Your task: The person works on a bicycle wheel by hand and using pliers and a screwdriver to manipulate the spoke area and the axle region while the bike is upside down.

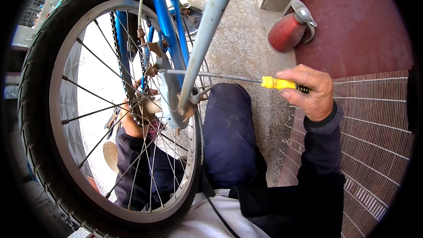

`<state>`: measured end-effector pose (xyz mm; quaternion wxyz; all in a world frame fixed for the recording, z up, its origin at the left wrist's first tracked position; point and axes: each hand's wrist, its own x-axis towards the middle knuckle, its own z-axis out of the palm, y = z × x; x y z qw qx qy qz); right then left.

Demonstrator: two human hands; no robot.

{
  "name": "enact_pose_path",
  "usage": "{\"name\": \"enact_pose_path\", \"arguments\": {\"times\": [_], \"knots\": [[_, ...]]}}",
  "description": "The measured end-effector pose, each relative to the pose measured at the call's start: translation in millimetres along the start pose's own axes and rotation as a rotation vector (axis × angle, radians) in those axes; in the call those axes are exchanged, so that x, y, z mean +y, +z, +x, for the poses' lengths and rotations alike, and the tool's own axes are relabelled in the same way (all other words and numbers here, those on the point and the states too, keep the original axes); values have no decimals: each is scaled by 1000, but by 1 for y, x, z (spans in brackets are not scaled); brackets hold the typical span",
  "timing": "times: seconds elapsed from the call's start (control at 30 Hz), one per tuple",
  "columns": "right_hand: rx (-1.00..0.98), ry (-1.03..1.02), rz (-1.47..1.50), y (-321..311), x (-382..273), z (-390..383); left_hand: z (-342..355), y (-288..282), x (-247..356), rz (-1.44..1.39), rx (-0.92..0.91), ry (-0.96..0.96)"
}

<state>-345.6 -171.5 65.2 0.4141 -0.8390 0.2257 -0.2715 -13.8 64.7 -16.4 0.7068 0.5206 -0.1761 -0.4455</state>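
Observation:
My right hand (308,89) is closed round the yellow and black handle of a screwdriver (238,77). Its long shank runs leftward, and the tip meets a rusty bolt fitting (152,69) beside the bicycle wheel's hub. Behind the spokes, my left hand (130,117) reaches up near the hub (152,105); its fingers look curled, but what they grip is hidden. The wheel (57,92) with its black tyre stands upright on the left. A spring and a cable (142,17) lead down to the fitting, and a chain (118,48) hangs beside them.
The blue bicycle frame (165,13) and a pale grey tube (207,39) cross above my bent knee (229,128). A red vacuum flask (286,33) stands at the upper right, beside a dark red surface (357,22). A slatted mat (374,132) hangs or lies on my right.

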Motion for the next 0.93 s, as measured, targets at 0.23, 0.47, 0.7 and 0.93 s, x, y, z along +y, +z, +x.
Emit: {"name": "enact_pose_path", "arguments": {"times": [0.23, 0.47, 0.7, 0.93], "knots": [[105, -203, -207, 0, -22, -3, 1, -2, 0, -118, 52, -47], [190, 254, 531, 19, -5, -18, 1, 1, -1, -140, 12, -16], [29, 269, 637, 77, -9, 22, 3, -3, -6, 43, 29, 70], [3, 137, 848, 121, -36, 79, 5, -9, -12, 79, 64, 80]]}}
